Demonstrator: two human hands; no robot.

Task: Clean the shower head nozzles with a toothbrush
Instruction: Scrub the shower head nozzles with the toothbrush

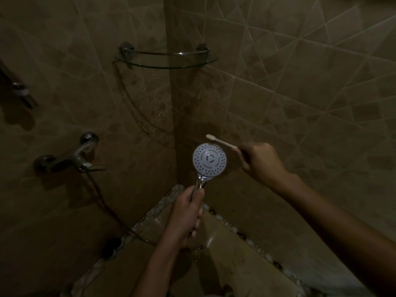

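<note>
- Dim tiled shower corner point(171, 116).
- Left hand point(188, 213) grips the shower head point(209, 160) by its handle, nozzles facing up for access.
- Right hand point(260, 160) grasps the toothbrush point(221, 142), bristles just beyond the head's upper rim.

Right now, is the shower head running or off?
Off, it seems: no streams leave the shower head face, held up by the left hand; dim light, though.

Left hand point(186, 213) grips shower head point(209, 160); right hand point(262, 160) holds toothbrush point(221, 142) just above.

With left hand point(186, 213) low, right hand point(260, 161) higher, both grip.
</note>
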